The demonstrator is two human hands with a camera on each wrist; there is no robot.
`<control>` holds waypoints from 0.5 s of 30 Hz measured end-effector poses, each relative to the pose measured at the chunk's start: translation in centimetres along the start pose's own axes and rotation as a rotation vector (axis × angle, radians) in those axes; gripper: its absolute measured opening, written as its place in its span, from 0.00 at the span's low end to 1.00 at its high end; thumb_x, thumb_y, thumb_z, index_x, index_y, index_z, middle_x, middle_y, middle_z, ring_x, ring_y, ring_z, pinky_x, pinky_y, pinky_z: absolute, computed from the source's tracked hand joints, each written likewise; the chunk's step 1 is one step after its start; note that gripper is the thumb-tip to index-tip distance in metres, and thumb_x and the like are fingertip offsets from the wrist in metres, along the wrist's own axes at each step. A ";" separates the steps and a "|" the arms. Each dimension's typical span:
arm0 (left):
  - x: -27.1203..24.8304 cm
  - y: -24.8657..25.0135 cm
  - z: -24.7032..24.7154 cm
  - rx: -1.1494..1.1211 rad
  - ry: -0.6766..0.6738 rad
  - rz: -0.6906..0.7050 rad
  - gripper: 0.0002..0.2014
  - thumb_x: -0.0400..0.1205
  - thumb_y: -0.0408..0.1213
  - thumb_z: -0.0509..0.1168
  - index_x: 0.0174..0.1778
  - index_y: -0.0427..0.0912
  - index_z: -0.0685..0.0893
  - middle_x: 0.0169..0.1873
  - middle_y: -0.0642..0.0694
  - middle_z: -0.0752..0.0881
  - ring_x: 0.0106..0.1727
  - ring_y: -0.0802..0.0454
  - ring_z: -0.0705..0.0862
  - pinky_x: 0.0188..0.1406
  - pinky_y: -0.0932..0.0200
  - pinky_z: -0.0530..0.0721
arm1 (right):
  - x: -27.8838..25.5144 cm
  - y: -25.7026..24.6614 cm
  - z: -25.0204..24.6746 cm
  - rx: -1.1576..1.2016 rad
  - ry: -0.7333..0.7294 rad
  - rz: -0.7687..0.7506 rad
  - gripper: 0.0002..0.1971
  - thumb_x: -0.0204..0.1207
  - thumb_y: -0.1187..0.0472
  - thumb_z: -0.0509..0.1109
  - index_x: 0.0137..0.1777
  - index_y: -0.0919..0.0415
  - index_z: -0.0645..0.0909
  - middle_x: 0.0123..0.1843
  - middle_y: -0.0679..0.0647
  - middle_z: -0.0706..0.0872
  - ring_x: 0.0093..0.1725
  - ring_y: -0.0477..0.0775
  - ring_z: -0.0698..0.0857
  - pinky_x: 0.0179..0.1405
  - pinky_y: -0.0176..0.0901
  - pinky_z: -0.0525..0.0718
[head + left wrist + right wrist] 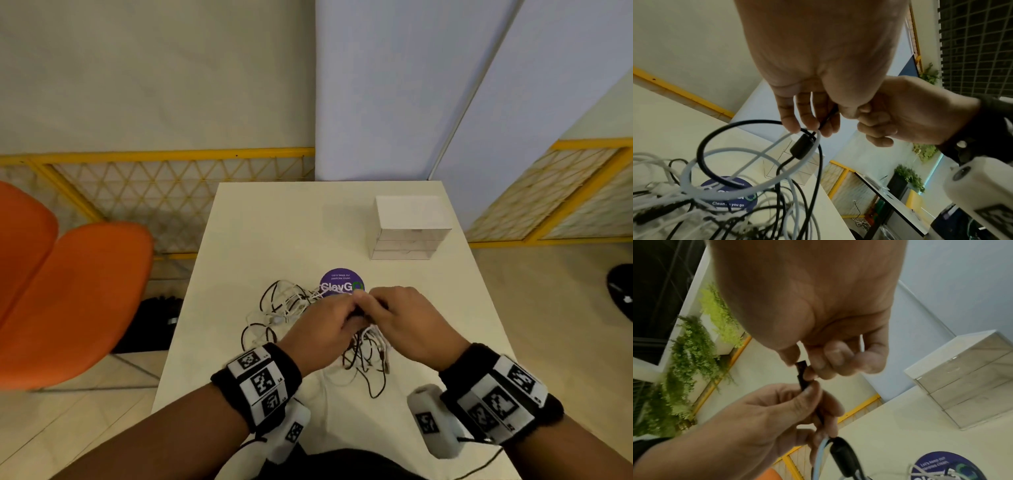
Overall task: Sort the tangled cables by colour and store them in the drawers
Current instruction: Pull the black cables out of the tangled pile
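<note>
Both hands are raised just above the tangle of cables point(308, 325), which lies mid-tabletop, partly over a purple round sticker point(337, 279). The left hand point(329, 323) has its fingers curled round a black cable point(719, 134) just above its bulky cylindrical lump, with a white cable point(748, 191) looped through the same grip. The right hand point(399, 313) pinches the black plug end point(801, 369) between thumb and fingertips.

Judgement on the step in hand: one black cable is being freed from the pile. It would be done well by leading with the plug — feeding it back through the white loop rather than hauling on the cord, which would likely tighten the knot. The left hand should hold the loop slack and open. The bulky lump looks liable to catch on crossings.

The white drawer unit point(409, 228) stands at the far right of the tabletop point(260, 233), well apart from the pile, all drawers appearing closed — nothing stored yet, as far as visible.

Surroundings: pale tabletop, orange chairs point(75, 301) to the left, yellow-framed lattice fencing point(164, 192) behind, hanging greenery point(692, 353) on one wall.
</note>
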State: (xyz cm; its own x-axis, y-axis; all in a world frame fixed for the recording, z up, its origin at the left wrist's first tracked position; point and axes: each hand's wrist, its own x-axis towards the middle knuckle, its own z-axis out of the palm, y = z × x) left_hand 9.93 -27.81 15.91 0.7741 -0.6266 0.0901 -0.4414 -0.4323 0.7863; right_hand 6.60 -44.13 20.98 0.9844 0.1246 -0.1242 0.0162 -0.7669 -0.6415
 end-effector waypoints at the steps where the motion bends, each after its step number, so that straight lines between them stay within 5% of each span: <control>1: 0.2 0.0 -0.1 -0.018 0.007 -0.031 0.08 0.88 0.40 0.62 0.46 0.43 0.83 0.35 0.57 0.82 0.37 0.62 0.81 0.38 0.62 0.79 | 0.0 0.4 -0.2 0.072 0.029 -0.001 0.24 0.87 0.43 0.53 0.32 0.50 0.75 0.25 0.47 0.77 0.30 0.48 0.76 0.36 0.49 0.76; 5: 0.6 0.4 -1.1 -0.054 0.022 -0.104 0.14 0.90 0.45 0.61 0.44 0.42 0.83 0.32 0.56 0.84 0.33 0.64 0.82 0.34 0.67 0.74 | 0.7 2.7 0.5 0.250 -0.044 0.025 0.07 0.84 0.61 0.61 0.49 0.51 0.81 0.31 0.46 0.80 0.32 0.44 0.76 0.36 0.47 0.77; 7: 0.8 0.9 -1.6 -0.062 0.038 -0.108 0.13 0.90 0.44 0.60 0.45 0.42 0.84 0.31 0.57 0.83 0.31 0.67 0.81 0.33 0.72 0.71 | 0.8 3.2 1.8 0.298 -0.175 -0.013 0.06 0.81 0.63 0.67 0.53 0.52 0.80 0.32 0.45 0.80 0.30 0.40 0.75 0.32 0.36 0.76; 10: 1.1 1.7 -2.5 -0.116 0.067 -0.119 0.14 0.90 0.44 0.60 0.46 0.40 0.85 0.34 0.53 0.86 0.31 0.65 0.81 0.36 0.70 0.74 | 1.1 3.3 3.8 0.345 -0.135 -0.082 0.05 0.80 0.57 0.72 0.46 0.48 0.78 0.26 0.40 0.73 0.28 0.41 0.70 0.32 0.30 0.69; 13: 1.3 2.4 -3.3 -0.195 0.047 -0.144 0.14 0.90 0.42 0.60 0.48 0.38 0.87 0.36 0.50 0.87 0.32 0.65 0.81 0.39 0.67 0.80 | 1.7 4.0 5.4 0.395 -0.044 -0.095 0.11 0.80 0.60 0.73 0.41 0.42 0.79 0.28 0.44 0.74 0.30 0.42 0.69 0.32 0.38 0.71; 15: 1.4 2.8 -3.7 -0.230 0.030 -0.143 0.15 0.90 0.43 0.60 0.47 0.39 0.88 0.35 0.51 0.87 0.34 0.61 0.83 0.40 0.62 0.83 | 1.9 4.1 5.9 0.399 -0.019 -0.078 0.09 0.80 0.62 0.72 0.41 0.47 0.80 0.29 0.43 0.76 0.30 0.43 0.71 0.34 0.42 0.74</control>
State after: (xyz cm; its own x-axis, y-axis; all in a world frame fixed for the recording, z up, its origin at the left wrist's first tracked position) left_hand 11.45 -27.48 20.56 0.8357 -0.5489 -0.0161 -0.2149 -0.3540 0.9102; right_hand 7.54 -43.28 13.66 0.9794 0.1871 -0.0754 0.0175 -0.4510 -0.8923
